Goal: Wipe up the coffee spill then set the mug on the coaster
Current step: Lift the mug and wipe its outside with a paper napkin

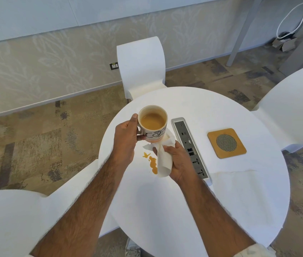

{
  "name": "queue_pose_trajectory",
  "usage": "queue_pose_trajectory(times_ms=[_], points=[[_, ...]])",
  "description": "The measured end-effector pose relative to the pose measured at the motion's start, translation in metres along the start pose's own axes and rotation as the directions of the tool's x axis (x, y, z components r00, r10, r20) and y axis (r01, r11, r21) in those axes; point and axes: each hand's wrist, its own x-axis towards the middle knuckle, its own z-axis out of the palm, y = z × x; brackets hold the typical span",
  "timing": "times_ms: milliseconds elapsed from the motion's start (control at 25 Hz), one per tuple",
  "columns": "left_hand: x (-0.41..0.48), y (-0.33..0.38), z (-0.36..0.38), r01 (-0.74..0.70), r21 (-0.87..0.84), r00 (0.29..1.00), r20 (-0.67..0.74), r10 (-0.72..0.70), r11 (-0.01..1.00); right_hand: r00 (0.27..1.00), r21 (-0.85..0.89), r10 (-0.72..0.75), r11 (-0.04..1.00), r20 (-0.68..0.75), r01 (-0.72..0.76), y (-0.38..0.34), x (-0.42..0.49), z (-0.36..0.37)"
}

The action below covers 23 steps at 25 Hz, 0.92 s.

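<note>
We are gripping the mug (pixel 153 124) by its handle in our left hand (pixel 126 134) above the surface's (pixel 221 210) middle; our right hand (pixel 179 162) is pinching the paper towel (pixel 163 162) beside the spill (pixel 151 162); tilting the nearly full mug risks spilling more; the coaster (pixel 226 143) is waiting near the right edge.

On your table (pixel 193 210), the mug (pixel 153 125) sits left of the socket strip (pixel 190 147), the coaster (pixel 226 143) right of it, and the spill (pixel 151 162) lies nearer you, below the mug.
</note>
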Motion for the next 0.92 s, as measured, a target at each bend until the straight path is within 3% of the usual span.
queue_pose_trajectory(times_ms=[120,360,760,920], points=[[0.001,0.0,0.0,0.011,0.006,1.0,-0.013,-0.011,1.0,0.997,0.015,0.078,0.997,-0.013,-0.078,0.007,-0.001,0.014],[-0.002,0.0,0.0,0.038,0.019,0.998,-0.045,-0.037,0.999,0.984,0.239,0.177,0.955,0.013,-0.175,0.011,-0.002,0.032],[-0.002,0.003,-0.001,-0.003,0.014,0.998,0.058,0.002,1.0,0.994,0.031,0.099,0.995,-0.04,-0.098,-0.027,0.01,0.004],[0.001,0.002,-0.004,-0.002,0.029,0.996,0.084,0.0,1.0,0.995,-0.137,-0.052,0.988,0.09,0.064,-0.051,0.021,0.006]])
